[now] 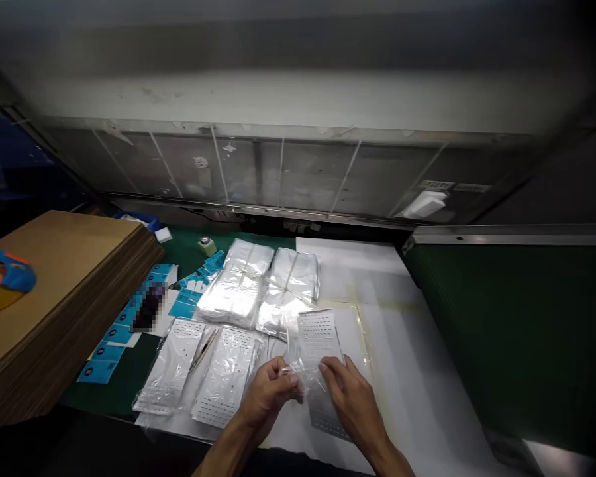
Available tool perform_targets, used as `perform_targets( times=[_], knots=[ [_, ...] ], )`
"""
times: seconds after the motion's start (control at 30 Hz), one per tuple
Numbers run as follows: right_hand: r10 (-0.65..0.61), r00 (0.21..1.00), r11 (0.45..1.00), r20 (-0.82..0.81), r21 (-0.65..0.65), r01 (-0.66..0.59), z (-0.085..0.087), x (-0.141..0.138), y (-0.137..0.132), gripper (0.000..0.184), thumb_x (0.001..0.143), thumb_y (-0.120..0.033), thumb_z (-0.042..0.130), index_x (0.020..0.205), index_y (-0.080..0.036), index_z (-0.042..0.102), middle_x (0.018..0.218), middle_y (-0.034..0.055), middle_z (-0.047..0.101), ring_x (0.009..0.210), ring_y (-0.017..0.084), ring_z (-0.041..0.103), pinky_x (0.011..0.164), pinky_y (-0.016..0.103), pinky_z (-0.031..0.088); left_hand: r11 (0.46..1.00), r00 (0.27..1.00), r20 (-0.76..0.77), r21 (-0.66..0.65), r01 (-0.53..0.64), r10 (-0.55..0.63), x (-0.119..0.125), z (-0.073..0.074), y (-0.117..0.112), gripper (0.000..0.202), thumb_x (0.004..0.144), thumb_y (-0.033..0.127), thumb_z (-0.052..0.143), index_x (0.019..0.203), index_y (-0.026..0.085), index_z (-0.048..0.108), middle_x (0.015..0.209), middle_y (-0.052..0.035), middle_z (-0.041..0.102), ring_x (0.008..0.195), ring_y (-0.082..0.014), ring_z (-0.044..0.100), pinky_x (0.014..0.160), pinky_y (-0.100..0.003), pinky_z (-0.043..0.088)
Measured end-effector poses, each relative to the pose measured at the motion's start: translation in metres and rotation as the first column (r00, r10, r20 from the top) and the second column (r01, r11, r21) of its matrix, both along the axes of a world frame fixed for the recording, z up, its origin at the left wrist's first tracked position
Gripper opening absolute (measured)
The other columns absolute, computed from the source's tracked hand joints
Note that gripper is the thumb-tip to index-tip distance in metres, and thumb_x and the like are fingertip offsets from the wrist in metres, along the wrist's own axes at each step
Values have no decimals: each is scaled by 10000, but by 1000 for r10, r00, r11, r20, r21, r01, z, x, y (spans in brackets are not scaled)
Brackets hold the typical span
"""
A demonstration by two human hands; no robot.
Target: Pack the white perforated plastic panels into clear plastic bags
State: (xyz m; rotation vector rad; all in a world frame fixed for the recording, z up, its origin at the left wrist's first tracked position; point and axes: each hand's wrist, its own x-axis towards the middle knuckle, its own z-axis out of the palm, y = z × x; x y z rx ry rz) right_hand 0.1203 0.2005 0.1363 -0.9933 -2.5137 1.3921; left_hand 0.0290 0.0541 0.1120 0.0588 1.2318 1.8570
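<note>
Perforated white card [318,338] in clear plastic bag [298,371], long axis running away from the body.
Left hand [267,397]: fingers clamped on bag edge. Right hand [352,404], nearer the card: fingers on it, grip unclear.

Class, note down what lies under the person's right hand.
A white sheet with rows of small holes runs beneath the right hand, over white paper. The part directly under the hand is covered.

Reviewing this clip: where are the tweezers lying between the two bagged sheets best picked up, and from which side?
Pinch the tweezers around the middle of their slim shaft, coming straight down from above. They lie flat and diagonal in a narrow gap between the left bagged sheet and the right bagged sheet, leaving little side access.
</note>
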Motion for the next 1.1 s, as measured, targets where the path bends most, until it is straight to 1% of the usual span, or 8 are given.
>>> perform_targets(
  times=[0.27,0.43,0.53,0.6,0.7,0.83,0.97,1.1],
  knots=[
    [-412,911,894,26,-180,409,47,58,33,442,726,-580,587,1040,-272,628,1249,74,569,1169,339,481,893,412,421,967,954,-287,-256,14,-90,-8,-6,-3,295,809,369,590,1044,190,585,444,86,488,427,-123,493,509,-237,395],
    [-365,930,507,40,-829,235,28,77,-12,430,497,-531,754,724,-214,574,704,37,660,608,222,615,584,319,444,963,934,-319,-258,77,-160,-13,6,5,352,832,418,539,1050,172,666,542,16,609,528,-162,568,567,-279,454],
    [-294,954,264,55,-955,136,10,71,-42,390,521,-451,762,734,-201,552,609,14,645,550,174,608,570,263,413,963,945,-289,-258,75,-151,-17,13,-3,418,847,433,502,1150,171,619,884,-62,713,760,-205,640,693,-316,498],
    [-336,936,197,105,-964,179,6,68,-53,403,570,-413,756,865,-198,584,677,26,681,661,204,655,660,289,450,963,956,-264,-264,60,-132,-16,13,-12,471,871,443,450,1240,168,553,1039,-89,696,907,-233,644,790,-357,506],
    [-473,867,246,157,-921,301,9,66,-65,778,582,-438,773,1264,-240,454,988,76,699,939,287,649,841,402,457,958,958,-269,-288,16,-96,-1,6,-26,502,874,473,453,1292,202,510,1258,-87,600,1173,-254,531,1003,-407,407],
    [-522,827,487,209,-723,490,8,66,-79,900,676,-644,637,1424,-327,251,1439,74,405,1280,302,406,1047,465,300,961,977,-203,-278,0,-59,29,-10,-42,491,904,479,414,1352,278,430,1452,-22,403,1363,-213,299,1140,-387,215],
    [-360,924,635,126,-693,342,-4,70,-68,665,824,-677,376,1322,-242,453,1325,98,520,1177,284,506,994,444,381,988,999,26,-152,-33,38,48,-22,-60,480,904,476,420,1343,285,443,1358,-42,517,1339,-250,343,1102,-435,299],
    [-260,965,752,22,-623,217,-15,62,-43,513,808,-513,566,1211,-197,532,1051,77,635,886,217,616,801,349,498,993,989,137,-104,-51,65,52,-26,-64,472,894,508,418,1301,282,500,1182,-72,639,1205,-292,502,967,-457,441]
  ],
)
